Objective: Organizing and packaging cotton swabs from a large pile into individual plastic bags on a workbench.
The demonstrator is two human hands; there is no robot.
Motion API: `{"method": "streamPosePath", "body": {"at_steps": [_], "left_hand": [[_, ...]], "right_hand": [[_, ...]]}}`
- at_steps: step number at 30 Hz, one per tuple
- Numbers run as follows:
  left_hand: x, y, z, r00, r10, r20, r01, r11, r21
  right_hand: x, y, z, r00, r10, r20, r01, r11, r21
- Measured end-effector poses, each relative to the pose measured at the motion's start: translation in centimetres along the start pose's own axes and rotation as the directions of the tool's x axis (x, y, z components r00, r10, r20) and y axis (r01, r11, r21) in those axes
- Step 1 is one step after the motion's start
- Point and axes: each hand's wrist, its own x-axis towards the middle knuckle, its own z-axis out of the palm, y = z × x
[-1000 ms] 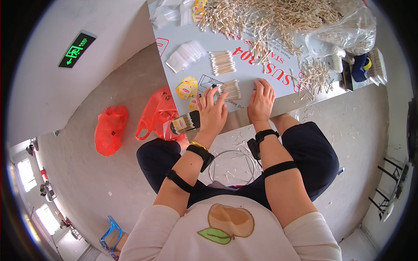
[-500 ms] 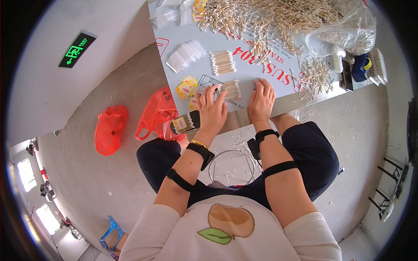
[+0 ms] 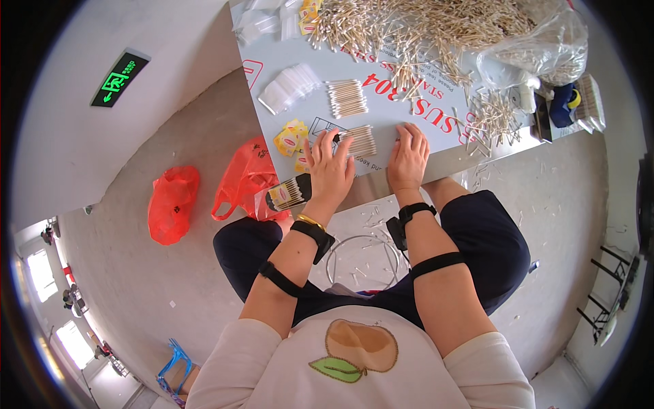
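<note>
My left hand (image 3: 330, 174) rests at the table's near edge with its fingers spread. Its fingertips are at the left end of a neat row of cotton swabs (image 3: 361, 140); I cannot make out whether they touch it. To the right of that row, my right hand (image 3: 409, 158) lies flat on the table, fingers stretched out and holding nothing. Just beyond sits a second neat row of cotton swabs (image 3: 347, 99). Small yellow cards (image 3: 291, 138) lie left of my left hand, partly hidden by it. A stack of clear plastic sleeves (image 3: 289, 88) is farther left.
A large heap of loose swabs (image 3: 436, 24) spreads across the far side, beside a clear plastic bag (image 3: 538, 54). More loose swabs (image 3: 494, 119) lie right. A black swab holder (image 3: 289, 193) sits at the near left edge. Red bags (image 3: 248, 174) and a metal ring (image 3: 361, 262) are below.
My left hand has shifted very slightly, its fingers moving a little farther out. My right hand and the swab rows stay as they were.
</note>
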Motion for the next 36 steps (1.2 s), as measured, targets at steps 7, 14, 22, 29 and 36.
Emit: {"method": "streamPosePath", "body": {"at_steps": [7, 14, 22, 29, 36], "left_hand": [[0.3, -0.3, 0.0, 1.000, 0.017, -0.012, -0.017, 1.000, 0.014], [0.5, -0.3, 0.1, 1.000, 0.006, -0.016, -0.006, 1.000, 0.011], [1.1, -0.7, 0.1, 1.000, -0.003, -0.030, 0.003, 1.000, -0.005], [0.5, -1.7, 0.4, 1.000, -0.011, 0.011, 0.012, 0.983, -0.183], [0.5, -0.6, 1.4, 0.998, 0.005, 0.061, 0.003, 0.992, -0.123]], "right_hand": [[0.0, -0.1, -0.1, 1.000, 0.002, -0.002, -0.002, 1.000, 0.005], [0.0, 0.0, 0.1, 1.000, 0.004, 0.000, -0.004, 1.000, 0.000], [0.0, 0.1, 0.1, 1.000, -0.006, -0.007, 0.006, 1.000, 0.005], [0.1, 0.4, 0.1, 1.000, 0.004, 0.015, -0.005, 1.000, 0.031], [0.0, -0.4, 0.3, 0.952, -0.219, 0.213, 0.229, 0.973, -0.027]]}}
